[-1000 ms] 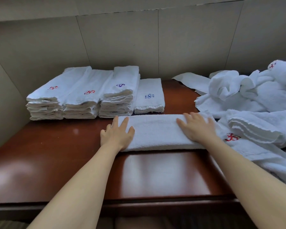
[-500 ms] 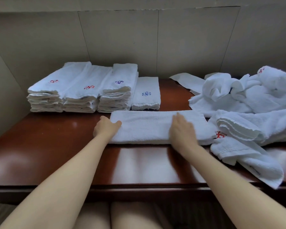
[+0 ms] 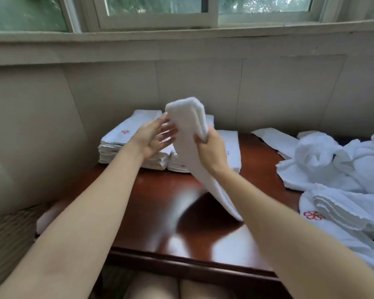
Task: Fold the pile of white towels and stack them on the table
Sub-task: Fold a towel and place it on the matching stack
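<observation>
Right hand [image 3: 209, 147] grips towel [image 3: 189, 128]; stack [image 3: 125, 145] emblem red, perhaps floral.

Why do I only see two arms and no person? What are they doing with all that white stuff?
The camera sits on the person's head and looks down, so you see only their arms. The right hand grips a long folded white towel and lifts it off the brown table. The left hand is open beside it, fingers spread. Behind are neat stacks of folded towels. On the right lies a messy pile of towels waiting to be folded. Above is a window.
</observation>
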